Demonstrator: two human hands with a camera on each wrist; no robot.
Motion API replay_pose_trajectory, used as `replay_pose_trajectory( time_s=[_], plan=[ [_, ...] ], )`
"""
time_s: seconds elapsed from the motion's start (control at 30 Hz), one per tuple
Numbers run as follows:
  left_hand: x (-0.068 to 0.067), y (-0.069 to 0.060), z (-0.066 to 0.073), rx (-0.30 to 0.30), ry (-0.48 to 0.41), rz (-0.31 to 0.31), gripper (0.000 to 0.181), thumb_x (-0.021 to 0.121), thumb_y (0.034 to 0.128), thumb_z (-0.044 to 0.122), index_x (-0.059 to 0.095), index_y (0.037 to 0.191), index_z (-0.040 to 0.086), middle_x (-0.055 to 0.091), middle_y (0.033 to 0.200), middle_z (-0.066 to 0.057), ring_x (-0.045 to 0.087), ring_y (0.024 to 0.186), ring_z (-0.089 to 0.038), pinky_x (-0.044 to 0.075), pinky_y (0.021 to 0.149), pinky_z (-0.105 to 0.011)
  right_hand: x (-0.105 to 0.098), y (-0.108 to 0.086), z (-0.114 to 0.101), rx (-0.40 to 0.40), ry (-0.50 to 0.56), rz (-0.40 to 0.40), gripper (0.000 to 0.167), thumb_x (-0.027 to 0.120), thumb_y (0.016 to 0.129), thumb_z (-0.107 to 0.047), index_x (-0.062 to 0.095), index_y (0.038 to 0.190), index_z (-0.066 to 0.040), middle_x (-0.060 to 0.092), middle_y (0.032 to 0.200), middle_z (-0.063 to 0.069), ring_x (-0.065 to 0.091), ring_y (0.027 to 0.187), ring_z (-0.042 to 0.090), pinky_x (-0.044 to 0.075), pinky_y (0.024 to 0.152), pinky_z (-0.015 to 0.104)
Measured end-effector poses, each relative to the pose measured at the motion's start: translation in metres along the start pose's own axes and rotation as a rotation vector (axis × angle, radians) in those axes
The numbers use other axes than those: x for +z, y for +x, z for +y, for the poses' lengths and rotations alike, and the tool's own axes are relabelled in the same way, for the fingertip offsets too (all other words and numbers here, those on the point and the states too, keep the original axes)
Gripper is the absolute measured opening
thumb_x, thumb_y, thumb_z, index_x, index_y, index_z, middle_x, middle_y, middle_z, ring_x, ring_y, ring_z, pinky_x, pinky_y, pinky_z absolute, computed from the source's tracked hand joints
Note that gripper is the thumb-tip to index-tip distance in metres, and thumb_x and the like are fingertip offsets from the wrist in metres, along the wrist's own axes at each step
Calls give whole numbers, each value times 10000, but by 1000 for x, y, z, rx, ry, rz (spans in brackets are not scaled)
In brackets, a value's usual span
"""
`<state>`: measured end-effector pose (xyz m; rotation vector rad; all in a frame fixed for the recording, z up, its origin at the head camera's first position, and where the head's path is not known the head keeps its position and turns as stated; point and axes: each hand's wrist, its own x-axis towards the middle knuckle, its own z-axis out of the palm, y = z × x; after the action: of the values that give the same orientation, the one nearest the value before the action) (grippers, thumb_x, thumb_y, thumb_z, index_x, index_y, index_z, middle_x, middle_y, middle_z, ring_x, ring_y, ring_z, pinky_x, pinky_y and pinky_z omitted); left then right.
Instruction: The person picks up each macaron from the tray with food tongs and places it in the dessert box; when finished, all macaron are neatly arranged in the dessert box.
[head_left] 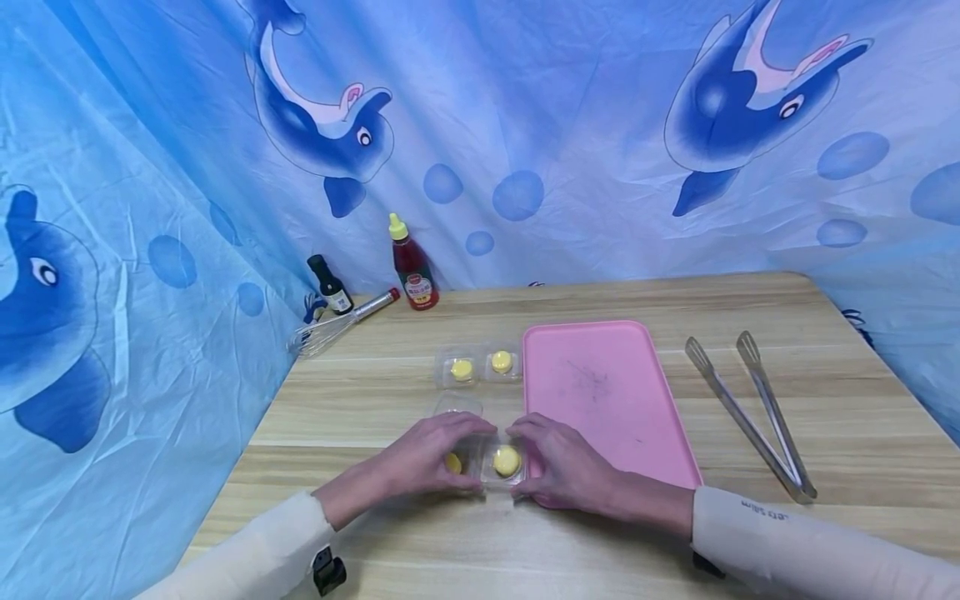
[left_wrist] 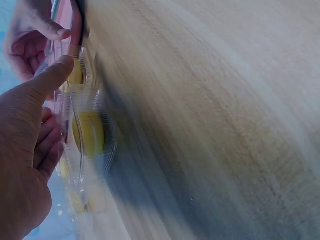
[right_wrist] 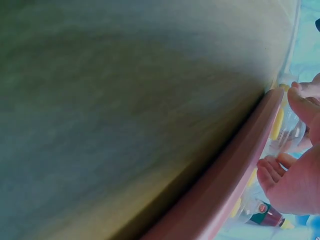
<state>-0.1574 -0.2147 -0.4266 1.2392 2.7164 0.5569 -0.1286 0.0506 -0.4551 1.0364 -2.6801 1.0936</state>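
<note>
A clear plastic box [head_left: 491, 482] with a yellow macaron [head_left: 506, 461] in it stands at the tray's left edge. My right hand [head_left: 573, 468] holds its right side, thumb at the near side and fingers at the far side. A second yellow macaron [head_left: 453, 463] lies in a joined clear compartment, partly hidden by my left hand [head_left: 427, 454]. That hand grips the clear plastic from the left; in the left wrist view its thumb [left_wrist: 55, 75] lies along the plastic's upper edge, near a macaron [left_wrist: 89, 134]. Behind my left hand shows a raised clear flap [head_left: 457, 403].
The pink tray [head_left: 600, 367] lies right of the boxes. Two more boxed macarons [head_left: 462, 369] sit farther back. Metal tongs [head_left: 750, 417] lie spread at right. A whisk [head_left: 345, 323], a dark bottle [head_left: 330, 285] and a red sauce bottle [head_left: 415, 268] are near the curtain [head_left: 570, 150].
</note>
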Motion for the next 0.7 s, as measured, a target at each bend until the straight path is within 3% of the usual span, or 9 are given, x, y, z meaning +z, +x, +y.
replay_pose_trajectory(
  time_s=[0.4,0.7],
  plan=[
    [4,2,3,-21,108,2,796,918,771,562,636,1422,203,657,1400,13,587,1319,-195,439,1185,-448,2,-2,-1,15,-13,-9,784,1020,665,-217,675,1331,10,685,1257,64,671,1134,218,573,1044,424],
    [8,1,1,11,175,36,897,882,749,658,619,1456,173,629,1448,3,558,1351,-205,426,1186,-444,-1,-3,-2,18,-14,-51,843,987,702,-157,595,1424,35,645,1369,106,650,1229,280,545,1086,472]
  ],
)
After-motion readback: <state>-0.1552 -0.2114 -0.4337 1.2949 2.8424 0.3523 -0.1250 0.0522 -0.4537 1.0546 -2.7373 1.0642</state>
